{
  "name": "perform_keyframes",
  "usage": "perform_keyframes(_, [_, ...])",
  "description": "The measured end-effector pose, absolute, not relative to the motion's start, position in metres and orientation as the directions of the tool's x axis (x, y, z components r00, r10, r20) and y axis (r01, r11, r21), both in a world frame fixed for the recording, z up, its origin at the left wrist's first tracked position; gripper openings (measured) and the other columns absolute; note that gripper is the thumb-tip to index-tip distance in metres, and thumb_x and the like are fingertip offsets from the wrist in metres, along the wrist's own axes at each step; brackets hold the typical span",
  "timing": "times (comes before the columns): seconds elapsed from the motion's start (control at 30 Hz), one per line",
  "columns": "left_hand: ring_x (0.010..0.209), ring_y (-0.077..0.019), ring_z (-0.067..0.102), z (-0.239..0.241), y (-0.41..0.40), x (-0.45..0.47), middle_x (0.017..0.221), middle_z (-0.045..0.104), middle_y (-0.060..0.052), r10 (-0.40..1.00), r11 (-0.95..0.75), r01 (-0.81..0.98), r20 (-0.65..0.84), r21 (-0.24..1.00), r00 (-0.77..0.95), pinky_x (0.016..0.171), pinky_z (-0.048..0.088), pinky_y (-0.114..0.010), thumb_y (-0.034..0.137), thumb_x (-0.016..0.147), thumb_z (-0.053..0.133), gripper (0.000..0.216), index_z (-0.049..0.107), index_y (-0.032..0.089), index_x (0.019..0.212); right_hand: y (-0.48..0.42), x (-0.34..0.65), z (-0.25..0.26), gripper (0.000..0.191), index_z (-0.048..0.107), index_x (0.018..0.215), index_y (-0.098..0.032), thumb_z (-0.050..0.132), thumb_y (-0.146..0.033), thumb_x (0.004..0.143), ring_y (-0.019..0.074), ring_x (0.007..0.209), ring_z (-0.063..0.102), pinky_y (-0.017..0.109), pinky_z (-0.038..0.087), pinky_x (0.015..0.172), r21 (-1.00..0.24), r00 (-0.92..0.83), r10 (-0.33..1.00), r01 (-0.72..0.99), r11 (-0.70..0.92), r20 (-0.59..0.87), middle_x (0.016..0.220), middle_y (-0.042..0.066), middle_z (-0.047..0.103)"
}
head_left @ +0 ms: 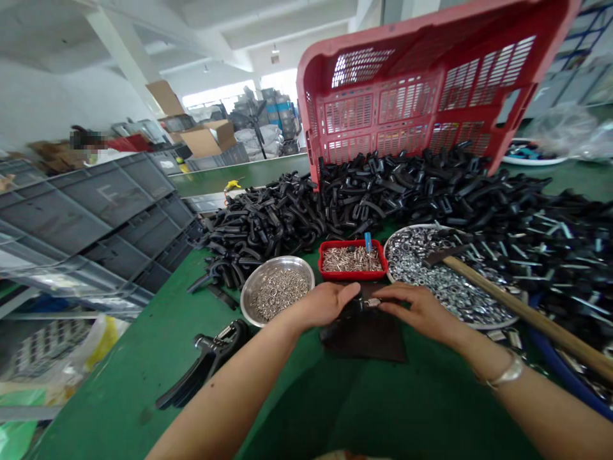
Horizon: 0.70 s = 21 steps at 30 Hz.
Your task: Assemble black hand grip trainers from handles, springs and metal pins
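My left hand (330, 304) is closed on a black curved plastic part (353, 308), its thumb on top. Fingers of my right hand (419, 310) pinch a small shiny metal piece (373, 302) at that part's right end; its exact kind is too small to tell. Both hands are over a dark flat pad (378, 342) on the green table (292, 409). Just beyond them stands a red tray (352, 276) of small metal pins. A metal bowl (246, 306) of tiny rings lies left of my left hand. Finished-looking black handles (201, 364) with metal fittings lie near my left forearm.
A round tray (390, 246) of metal nuts is at right, with a wooden-handled hammer (507, 294) across it. Heaps of black parts (278, 217) spread behind, spilling from a tipped red crate (373, 105). Grey crates (100, 198) stack at left; a person (90, 144) is behind them.
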<state>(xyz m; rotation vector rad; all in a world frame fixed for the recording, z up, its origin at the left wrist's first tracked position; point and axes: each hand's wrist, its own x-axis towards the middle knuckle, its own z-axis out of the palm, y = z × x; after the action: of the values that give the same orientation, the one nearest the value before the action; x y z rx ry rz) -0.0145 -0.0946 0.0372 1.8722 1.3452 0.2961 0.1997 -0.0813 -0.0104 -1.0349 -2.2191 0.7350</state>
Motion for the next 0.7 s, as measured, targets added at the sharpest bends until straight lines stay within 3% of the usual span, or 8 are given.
perform_keyframes(0.07, [0.062,-0.0167,0.06,0.032,-0.079,-0.014,0.074,0.066,-0.008,0.813,0.075,0.643,-0.42,0.762,0.404,0.054,0.045,-0.026,0.061,0.083,0.007,0.073,0.064,0.016,0.076,-0.072,0.202,-0.015,0.025,0.065,0.095,-0.018,0.052,-0.032,0.079,0.016,0.083,0.062,0.028,0.049,0.073,-0.774,-0.513,0.845,0.472,0.423,0.149,0.091,0.004,0.068])
perform_keyframes(0.13, [0.063,-0.0184,0.061,0.021,-0.069,-0.009,0.076,0.066,-0.01,0.829,0.111,0.727,-0.467,0.677,0.308,0.054,0.046,-0.027,0.059,0.084,0.011,0.069,0.063,0.015,0.075,-0.066,0.201,-0.022,0.025,0.066,0.09,-0.017,0.052,-0.034,0.078,0.0158,0.078,0.063,0.027,0.049,0.069,-0.787,-0.481,0.873,0.507,0.351,0.08,0.085,0.003,0.069])
perform_keyframes(0.27, [0.086,-0.0249,0.059,-0.003,-0.071,0.001,0.091,0.064,-0.012,0.986,-0.04,0.955,-0.144,0.295,0.086,0.072,0.046,-0.034,0.051,0.081,0.038,0.044,0.062,0.015,0.087,-0.065,0.193,-0.033,0.02,0.068,0.082,-0.02,0.052,-0.031,0.077,0.0157,0.074,0.062,0.027,0.047,0.067,-0.661,-0.431,0.898,0.65,0.375,0.085,0.081,0.002,0.069])
perform_keyframes(0.33, [0.093,-0.0242,0.056,-0.011,-0.079,0.003,0.098,0.061,-0.01,0.998,-0.064,0.973,-0.001,0.221,0.066,0.078,0.044,-0.034,0.047,0.081,0.042,0.038,0.059,0.017,0.097,-0.065,0.19,-0.029,0.018,0.068,0.079,-0.02,0.054,-0.031,0.076,0.0165,0.075,0.062,0.027,0.046,0.068,-0.568,-0.442,0.893,0.714,0.41,0.089,0.08,0.002,0.069])
perform_keyframes(0.43, [0.096,-0.0215,0.054,-0.019,-0.09,0.003,0.105,0.059,-0.007,0.993,-0.089,0.97,0.09,0.228,0.07,0.081,0.043,-0.032,0.043,0.083,0.043,0.036,0.054,0.02,0.108,-0.053,0.186,-0.013,0.018,0.067,0.078,-0.02,0.054,-0.033,0.076,0.0167,0.076,0.061,0.026,0.044,0.069,-0.43,-0.426,0.901,0.8,0.419,0.086,0.08,0.002,0.068])
perform_keyframes(0.57, [0.099,-0.0199,0.052,-0.026,-0.094,0.004,0.108,0.058,-0.005,0.993,-0.064,0.96,0.111,0.274,0.035,0.085,0.041,-0.03,0.04,0.085,0.041,0.036,0.052,0.02,0.114,-0.011,0.17,0.003,0.026,0.063,0.095,-0.016,0.046,-0.031,0.081,0.0192,0.089,0.059,0.028,0.042,0.079,-0.263,-0.241,0.96,0.926,0.271,0.141,0.094,0.008,0.066])
perform_keyframes(0.7, [0.099,-0.019,0.052,-0.03,-0.094,0.004,0.111,0.058,-0.005,0.992,-0.063,0.945,0.122,0.321,0.025,0.085,0.041,-0.029,0.04,0.086,0.039,0.037,0.051,0.02,0.115,0.031,0.146,-0.002,0.023,0.062,0.089,-0.009,0.055,-0.021,0.071,0.0255,0.084,0.061,0.032,0.043,0.074,-0.228,-0.129,0.986,0.962,0.151,0.108,0.085,0.017,0.066])
